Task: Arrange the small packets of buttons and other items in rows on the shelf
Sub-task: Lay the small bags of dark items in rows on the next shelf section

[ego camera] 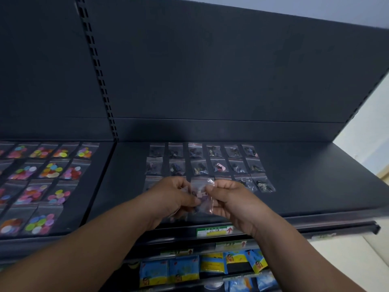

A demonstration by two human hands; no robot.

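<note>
Head camera looks forward and down, close over the dark shelf (294,186); wide-angle

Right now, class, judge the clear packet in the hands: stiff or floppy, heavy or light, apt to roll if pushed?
Probably floppy: the packet is thin film, crumpled where the left hand and right hand pinch it. Likely light: a pinch carries it. It should slide, not roll; laid packets lie flat on the shelf.

At frame centre your left hand (174,197) and right hand (229,199) hide most of the front row of packets (263,184), and the clear packet (202,186) they pinch is too blurred to tell its contents. The left edge cuts off the coloured button packets (33,193). The shelf label (214,230) print is unreadable.
</note>
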